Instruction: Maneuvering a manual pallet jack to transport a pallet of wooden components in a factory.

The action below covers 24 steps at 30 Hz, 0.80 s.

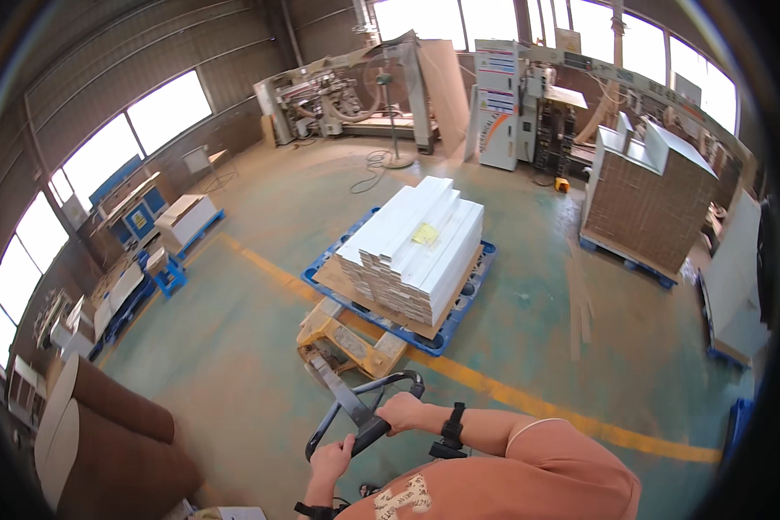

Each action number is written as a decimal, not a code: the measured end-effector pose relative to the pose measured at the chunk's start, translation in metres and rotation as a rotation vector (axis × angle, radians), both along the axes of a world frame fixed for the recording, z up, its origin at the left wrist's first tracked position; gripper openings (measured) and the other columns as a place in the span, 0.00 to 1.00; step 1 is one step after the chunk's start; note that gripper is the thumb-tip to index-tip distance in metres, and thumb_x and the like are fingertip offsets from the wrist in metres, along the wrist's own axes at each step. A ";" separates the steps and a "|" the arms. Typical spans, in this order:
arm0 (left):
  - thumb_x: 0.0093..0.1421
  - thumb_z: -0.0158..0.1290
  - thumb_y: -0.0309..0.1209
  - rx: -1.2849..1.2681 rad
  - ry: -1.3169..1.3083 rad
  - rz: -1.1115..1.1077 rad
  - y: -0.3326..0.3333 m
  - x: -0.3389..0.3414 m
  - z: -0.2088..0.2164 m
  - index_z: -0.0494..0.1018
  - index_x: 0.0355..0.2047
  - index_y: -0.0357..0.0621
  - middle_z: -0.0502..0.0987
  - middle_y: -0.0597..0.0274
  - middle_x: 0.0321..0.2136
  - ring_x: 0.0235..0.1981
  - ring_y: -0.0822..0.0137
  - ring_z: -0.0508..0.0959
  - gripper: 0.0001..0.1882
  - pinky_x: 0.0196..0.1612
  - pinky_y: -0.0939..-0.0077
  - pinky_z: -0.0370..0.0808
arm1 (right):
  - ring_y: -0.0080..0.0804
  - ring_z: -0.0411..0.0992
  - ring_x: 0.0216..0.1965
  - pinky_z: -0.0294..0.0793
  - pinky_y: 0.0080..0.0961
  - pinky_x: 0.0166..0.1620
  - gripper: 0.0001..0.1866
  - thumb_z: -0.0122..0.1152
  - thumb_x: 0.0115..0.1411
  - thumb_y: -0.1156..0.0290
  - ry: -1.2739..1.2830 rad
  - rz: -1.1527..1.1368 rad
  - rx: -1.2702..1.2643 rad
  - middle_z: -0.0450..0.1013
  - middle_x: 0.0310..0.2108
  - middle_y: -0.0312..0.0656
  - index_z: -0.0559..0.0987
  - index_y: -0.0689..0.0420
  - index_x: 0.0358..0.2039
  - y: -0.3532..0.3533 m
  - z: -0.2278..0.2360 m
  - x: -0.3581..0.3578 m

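Note:
My left hand (331,458) is closed around the near left part of the black loop handle of a pallet jack (329,334). My right hand (399,412) grips the same handle on its right side. The jack's yellow body stands ahead of me, up against a blue plastic pallet (446,340). On that pallet, over a brown sheet, lies a stack of long white boards (399,247) with a yellow paper (425,233) on top. The jack's forks are hidden under the load.
Brown rolls (121,433) stand close at my left. A tall stack of panels (641,199) sits on a pallet at the right. White panels (737,286) stand at the far right. Machines and a white cabinet (497,104) line the back. A yellow line (529,400) crosses the floor.

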<state>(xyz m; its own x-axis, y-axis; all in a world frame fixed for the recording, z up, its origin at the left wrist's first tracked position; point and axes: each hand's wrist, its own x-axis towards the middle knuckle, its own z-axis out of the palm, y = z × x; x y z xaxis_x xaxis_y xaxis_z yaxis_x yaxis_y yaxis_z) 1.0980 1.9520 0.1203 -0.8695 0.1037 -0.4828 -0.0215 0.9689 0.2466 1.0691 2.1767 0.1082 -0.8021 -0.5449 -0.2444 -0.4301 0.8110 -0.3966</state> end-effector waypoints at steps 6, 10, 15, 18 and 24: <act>0.59 0.30 0.60 0.016 -0.072 -0.003 0.023 0.011 0.014 0.77 0.30 0.47 0.77 0.50 0.28 0.35 0.50 0.76 0.34 0.40 0.60 0.71 | 0.44 0.74 0.32 0.72 0.37 0.36 0.20 0.67 0.38 0.55 -0.053 0.096 0.029 0.75 0.25 0.45 0.78 0.54 0.28 0.031 0.015 0.002; 0.58 0.31 0.60 0.009 -0.111 -0.015 0.018 0.023 0.028 0.78 0.30 0.47 0.77 0.50 0.26 0.35 0.51 0.77 0.34 0.40 0.61 0.71 | 0.45 0.74 0.32 0.72 0.38 0.36 0.23 0.67 0.39 0.51 -0.106 0.187 0.022 0.75 0.25 0.46 0.76 0.56 0.30 0.027 0.026 0.016; 0.58 0.32 0.60 -0.018 -0.095 -0.001 0.010 0.047 0.038 0.78 0.30 0.47 0.77 0.49 0.26 0.34 0.51 0.77 0.34 0.39 0.61 0.71 | 0.46 0.74 0.31 0.72 0.38 0.35 0.24 0.67 0.39 0.50 -0.134 0.240 0.035 0.74 0.24 0.47 0.76 0.57 0.29 0.021 0.044 0.035; 0.57 0.33 0.60 -0.007 -0.076 -0.009 0.018 0.061 0.046 0.78 0.29 0.47 0.77 0.48 0.26 0.33 0.50 0.77 0.33 0.38 0.61 0.72 | 0.46 0.74 0.31 0.72 0.39 0.34 0.24 0.67 0.39 0.50 -0.145 0.235 0.033 0.74 0.24 0.47 0.76 0.57 0.29 0.029 0.049 0.051; 0.57 0.34 0.60 0.037 -0.115 -0.076 0.025 0.086 0.071 0.78 0.29 0.47 0.77 0.48 0.25 0.31 0.49 0.77 0.33 0.36 0.60 0.72 | 0.48 0.73 0.32 0.71 0.40 0.34 0.22 0.65 0.41 0.51 -0.148 0.184 0.011 0.74 0.24 0.47 0.76 0.56 0.29 0.042 0.075 0.086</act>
